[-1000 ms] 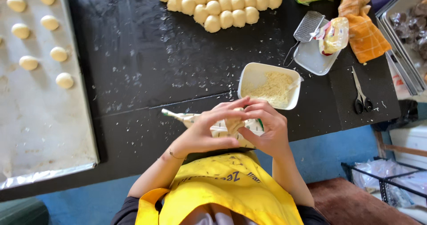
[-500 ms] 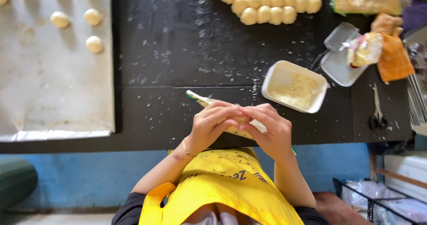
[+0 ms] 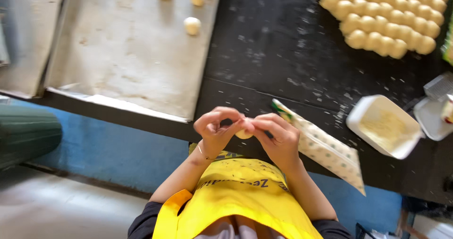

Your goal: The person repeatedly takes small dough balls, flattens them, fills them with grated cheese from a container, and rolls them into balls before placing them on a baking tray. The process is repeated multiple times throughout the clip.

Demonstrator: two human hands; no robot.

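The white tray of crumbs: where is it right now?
In the head view, the white tray sits on the black table at the right, beyond the person's right hand, next to the spotted piping bag and below the rows of dough balls.

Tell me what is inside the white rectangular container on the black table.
The white container holds a pale yellow crumbly filling spread over its bottom. It is open on top; what lies beneath the filling is covered. Nothing else shows inside.

dough ball (image 3: pixel 244 133) mostly behind fingers (image 3: pixel 222 125), perhaps filled, dough rows (image 3: pixel 387 21) edge-cropped
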